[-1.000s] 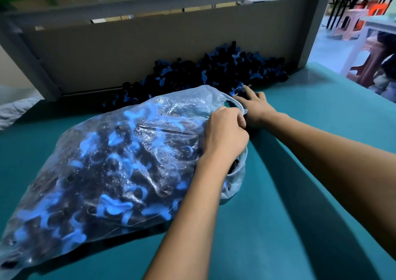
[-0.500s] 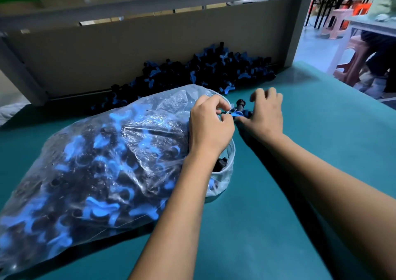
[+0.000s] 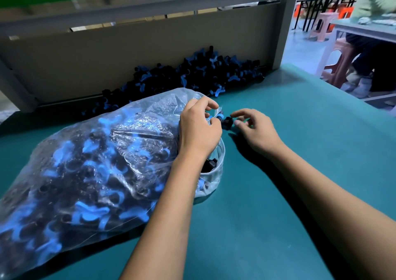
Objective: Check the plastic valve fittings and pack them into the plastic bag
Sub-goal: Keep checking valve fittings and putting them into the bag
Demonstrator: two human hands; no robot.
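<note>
The left hand pinches the bag mouth at 12 o'clock. The right hand grip pinches a black fitting beside it; its blue handle is half hidden.

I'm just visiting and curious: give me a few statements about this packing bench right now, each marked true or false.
1. The plastic bag is nearly full of fittings. True.
2. The right hand is empty. False: it pinches a black valve fitting.
3. The left hand grips the bag's mouth. True.
4. The loose pile of fittings lies at the bench's near edge. False: it lies against the back panel.
</note>
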